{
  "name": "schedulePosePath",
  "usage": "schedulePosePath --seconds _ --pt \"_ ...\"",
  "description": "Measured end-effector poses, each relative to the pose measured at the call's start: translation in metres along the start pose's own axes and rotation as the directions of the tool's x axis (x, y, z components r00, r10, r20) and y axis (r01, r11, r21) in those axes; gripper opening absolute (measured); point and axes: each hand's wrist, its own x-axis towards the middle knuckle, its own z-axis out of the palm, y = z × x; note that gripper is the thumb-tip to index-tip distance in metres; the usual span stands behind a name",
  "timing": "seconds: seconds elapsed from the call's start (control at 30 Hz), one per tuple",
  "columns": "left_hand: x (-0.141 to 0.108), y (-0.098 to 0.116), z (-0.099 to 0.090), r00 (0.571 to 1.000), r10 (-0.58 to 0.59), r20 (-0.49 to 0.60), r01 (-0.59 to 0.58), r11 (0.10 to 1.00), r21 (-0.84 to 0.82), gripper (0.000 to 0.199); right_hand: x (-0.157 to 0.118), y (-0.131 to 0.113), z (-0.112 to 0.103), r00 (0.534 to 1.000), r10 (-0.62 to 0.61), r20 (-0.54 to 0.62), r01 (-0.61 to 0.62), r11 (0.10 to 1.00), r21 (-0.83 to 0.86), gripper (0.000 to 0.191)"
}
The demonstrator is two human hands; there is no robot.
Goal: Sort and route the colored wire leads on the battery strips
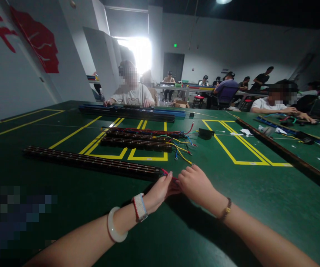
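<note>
A long dark bar [93, 162] with pale lines along its top lies slantwise on the green table. Red and other wires [165, 171] come out of its right end. My left hand [161, 187] is closed around these wires just beyond the bar's end, thumb on top. Close against it, my right hand [195, 185] is curled in a fist on the red wires; its fingertips are hidden. Behind them lie several shorter dark bars [137, 142] with red, blue, yellow and green wire ends [186, 150] fanning to the right.
Yellow tape [149, 159] marks rectangles on the green table [221, 193]. A small black piece [206, 133] lies behind my hands. Another long bar [282, 152] runs along the right, near white scraps [245, 132]. A person [132, 92] sits opposite at blue and black bars [129, 112].
</note>
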Motion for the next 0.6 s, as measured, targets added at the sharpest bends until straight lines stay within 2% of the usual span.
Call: schedulePosePath --seconds 0.1,0.2,0.43,0.6 --pt "-0.001 -0.001 -0.001 1.000 0.021 -0.008 -0.021 0.998 0.055 0.029 0.004 0.015 0.004 0.993 0.115 0.027 -0.117 0.990 0.084 0.021" --pt "-0.001 0.000 -0.001 1.000 -0.003 -0.027 0.006 0.995 0.096 0.029 0.008 0.030 0.017 0.985 0.170 0.017 -0.171 0.974 0.147 0.021" --pt "-0.002 0.003 -0.004 0.998 -0.054 0.014 0.052 0.990 0.132 0.031 0.020 0.051 0.054 0.968 0.230 -0.097 -0.205 0.955 0.215 0.021" --pt "-0.003 0.004 -0.005 0.999 -0.028 0.042 0.023 0.993 0.118 0.027 0.010 0.049 0.065 0.957 0.219 -0.193 -0.165 0.951 0.260 0.027"
